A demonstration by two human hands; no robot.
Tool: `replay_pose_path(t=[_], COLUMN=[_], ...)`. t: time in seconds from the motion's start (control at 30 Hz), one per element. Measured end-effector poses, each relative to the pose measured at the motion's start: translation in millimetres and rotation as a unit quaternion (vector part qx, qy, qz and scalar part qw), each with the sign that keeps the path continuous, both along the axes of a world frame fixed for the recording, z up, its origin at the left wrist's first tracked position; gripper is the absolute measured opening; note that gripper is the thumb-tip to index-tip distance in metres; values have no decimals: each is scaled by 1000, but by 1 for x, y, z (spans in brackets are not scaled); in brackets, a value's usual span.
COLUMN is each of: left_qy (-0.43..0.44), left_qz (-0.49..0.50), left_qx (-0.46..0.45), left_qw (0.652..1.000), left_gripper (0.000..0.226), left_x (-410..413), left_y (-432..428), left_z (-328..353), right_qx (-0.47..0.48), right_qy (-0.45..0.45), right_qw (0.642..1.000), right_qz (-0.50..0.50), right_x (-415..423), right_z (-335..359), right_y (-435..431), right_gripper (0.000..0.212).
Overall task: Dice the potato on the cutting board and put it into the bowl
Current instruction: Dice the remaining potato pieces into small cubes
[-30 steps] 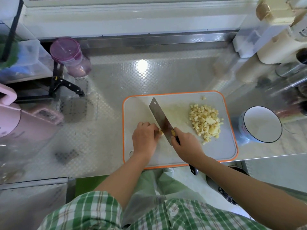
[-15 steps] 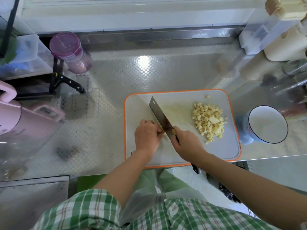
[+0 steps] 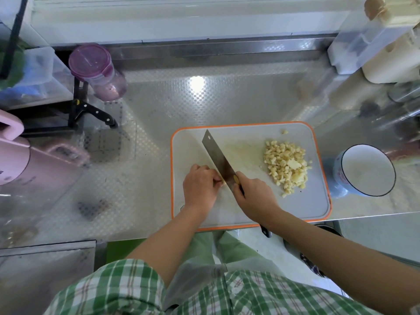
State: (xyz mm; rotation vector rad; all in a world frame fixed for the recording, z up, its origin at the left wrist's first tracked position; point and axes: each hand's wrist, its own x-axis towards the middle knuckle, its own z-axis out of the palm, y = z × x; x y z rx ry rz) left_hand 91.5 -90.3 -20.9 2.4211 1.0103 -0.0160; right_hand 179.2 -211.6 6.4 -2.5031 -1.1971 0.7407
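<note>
Barely anything is shifting from half a second ago: we are seeing the cleaver (image 3: pixel 218 155) keeping the same slant on the cutting board (image 3: pixel 313 201), both hands staying put. The right hand (image 3: pixel 254 196) is wrapping tight round the cleaver's handle, blade tip pointing away and left. The left hand (image 3: pixel 200 189) is curling its fingers down onto a small potato piece (image 3: pixel 223 182), right against the blade. The diced potato (image 3: pixel 286 164) is lying heaped on the board's right half. The bowl (image 3: pixel 368 171) is standing just beside the board's right edge on the metal counter (image 3: pixel 159 110).
</note>
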Motion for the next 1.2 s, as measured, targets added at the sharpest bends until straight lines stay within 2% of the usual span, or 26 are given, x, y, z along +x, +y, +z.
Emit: replay_pose_path(t=[0.27, 0.47, 0.57, 1.07, 1.2], left_qy=[17, 23, 18, 46, 34], left_qz=[10, -7, -7, -3, -3], left_qx=[10, 6, 9, 11, -2], left_qw=[1000, 1000, 1000, 999, 999], left_gripper=[9, 12, 12, 15, 11], left_x=[3, 1, -1, 4, 3], left_y=[-1, 3, 6, 5, 6], left_z=[0, 3, 3, 7, 5], right_qx=[-15, 19, 34, -7, 50], right_qy=[5, 16, 16, -10, 17], right_qw=[1000, 998, 999, 1000, 998], right_qz=[-6, -52, -37, -2, -46], right_x=[-3, -3, -3, -10, -3], right_z=[-8, -8, -2, -11, -10], right_y=[7, 7, 4, 11, 11], right_gripper=[11, 11, 13, 12, 9])
